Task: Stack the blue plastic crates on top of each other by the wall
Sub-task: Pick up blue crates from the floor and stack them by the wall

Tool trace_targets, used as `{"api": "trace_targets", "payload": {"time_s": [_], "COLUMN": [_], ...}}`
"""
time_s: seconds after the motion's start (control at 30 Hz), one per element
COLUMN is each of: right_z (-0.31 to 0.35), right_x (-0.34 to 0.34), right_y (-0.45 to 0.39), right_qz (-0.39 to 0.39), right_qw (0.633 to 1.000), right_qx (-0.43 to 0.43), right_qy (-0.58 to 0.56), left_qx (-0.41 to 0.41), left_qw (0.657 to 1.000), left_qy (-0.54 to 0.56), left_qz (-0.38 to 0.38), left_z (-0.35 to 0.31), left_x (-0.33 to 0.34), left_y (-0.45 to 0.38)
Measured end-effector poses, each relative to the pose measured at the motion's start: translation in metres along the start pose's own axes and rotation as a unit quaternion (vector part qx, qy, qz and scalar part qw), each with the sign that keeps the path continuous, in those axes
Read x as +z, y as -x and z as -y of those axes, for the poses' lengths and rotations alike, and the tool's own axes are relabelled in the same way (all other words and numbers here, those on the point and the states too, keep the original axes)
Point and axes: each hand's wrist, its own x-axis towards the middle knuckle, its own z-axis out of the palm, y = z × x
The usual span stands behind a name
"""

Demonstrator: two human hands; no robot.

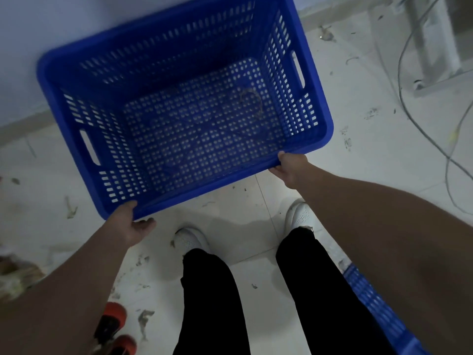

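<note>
A blue perforated plastic crate fills the upper middle of the head view, its open top facing me and its far side close to the pale wall. My left hand grips the crate's near rim at its left corner. My right hand grips the same near rim at the right corner. The crate holds nothing but a bit of debris on its floor. Part of a second blue crate shows at the lower right, behind my right arm.
White tiled floor littered with scraps lies below. Grey cables trail at the right beside a white stand. A red and black object lies at the lower left. My feet in white shoes stand just under the crate.
</note>
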Motion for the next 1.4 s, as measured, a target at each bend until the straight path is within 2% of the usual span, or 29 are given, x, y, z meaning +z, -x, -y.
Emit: {"api": "trace_targets", "payload": {"time_s": [0.1,0.17,0.2,0.3,0.37,0.4,0.5,0.63,0.77,0.87,0.93,1.0,1.1,1.17,1.27,1.4], "right_z": [0.006,0.010,0.012,0.023,0.031,0.035,0.057,0.090,0.111,0.103,0.084,0.053,-0.010,-0.054,-0.121,-0.216], "right_x": [-0.004,-0.008,-0.012,-0.029,-0.050,-0.061,-0.099,-0.147,-0.188,-0.222,-0.245,-0.273,-0.313,-0.341,-0.382,-0.435], "right_y": [0.012,0.031,0.042,0.089,0.137,0.159,0.229,0.324,0.376,0.406,0.426,0.446,0.473,0.490,0.517,0.539], "right_qz": [0.054,0.089,0.093,0.100,0.123,0.131,0.126,0.078,0.032,-0.010,-0.052,-0.098,-0.171,-0.233,-0.298,-0.335], "right_qw": [0.994,0.978,0.962,0.862,0.807,0.800,0.816,0.868,0.886,0.903,0.910,0.916,0.916,0.910,0.895,0.883], "right_qx": [0.012,0.001,-0.032,-0.211,-0.258,-0.265,-0.283,-0.325,-0.342,-0.354,-0.372,-0.375,-0.360,-0.343,-0.320,-0.294], "right_qy": [0.092,0.187,0.253,0.450,0.517,0.522,0.488,0.368,0.312,0.244,0.177,0.105,0.028,-0.026,-0.091,-0.145], "left_qx": [0.085,0.190,0.222,0.258,0.254,0.265,0.348,0.427,0.460,0.479,0.479,0.447,0.456,0.483,0.479,0.456], "left_qw": [0.987,0.953,0.938,0.901,0.887,0.880,0.815,0.748,0.721,0.697,0.679,0.670,0.613,0.571,0.518,0.470], "left_qy": [-0.132,-0.221,-0.257,-0.347,-0.376,-0.381,-0.451,-0.496,-0.509,-0.518,-0.534,-0.558,-0.599,-0.609,-0.639,-0.665], "left_qz": [-0.042,-0.079,-0.071,0.031,0.082,0.097,0.102,0.108,0.096,0.128,0.156,0.200,0.239,0.264,0.307,0.360], "left_z": [-0.012,-0.012,-0.011,-0.012,-0.011,-0.007,0.003,0.017,0.019,0.024,0.029,0.042,0.080,0.121,0.195,0.304], "left_x": [0.008,0.014,0.017,0.023,0.021,0.020,0.019,0.006,0.017,0.043,0.058,0.074,0.084,0.082,0.069,0.036], "left_y": [0.025,0.047,0.062,0.132,0.190,0.215,0.304,0.401,0.453,0.478,0.483,0.487,0.512,0.538,0.566,0.591]}}
